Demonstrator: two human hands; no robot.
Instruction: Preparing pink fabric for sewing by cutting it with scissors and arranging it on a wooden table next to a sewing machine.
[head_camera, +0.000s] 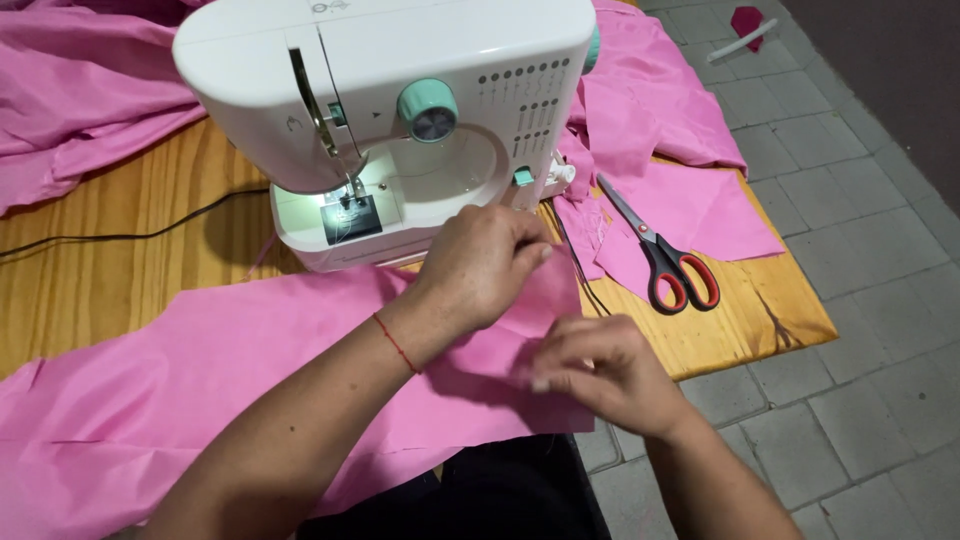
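Nearest you, low in the frame, your right hand (605, 372) is curled almost closed, fingertips pinching the near edge of the pink cloth (250, 370) just right of centre, as if to hold a fold in place. Just above it your left hand (480, 262), with a red thread bracelet (397, 343) on the wrist, is also bent nearly shut, its fingers gripping the same cloth at its upper right corner, so the two hands keep that end taut between them. The cloth itself runs from the lower left across the wooden table (120, 270) to your hands, lying flat, probably so it can be fed easily.

Beyond your hands stands the white sewing machine (400, 100), top centre. To its right, red-handled scissors (665, 255) lie on loose pink scraps (690, 200). More pink cloth is heaped at the upper left.
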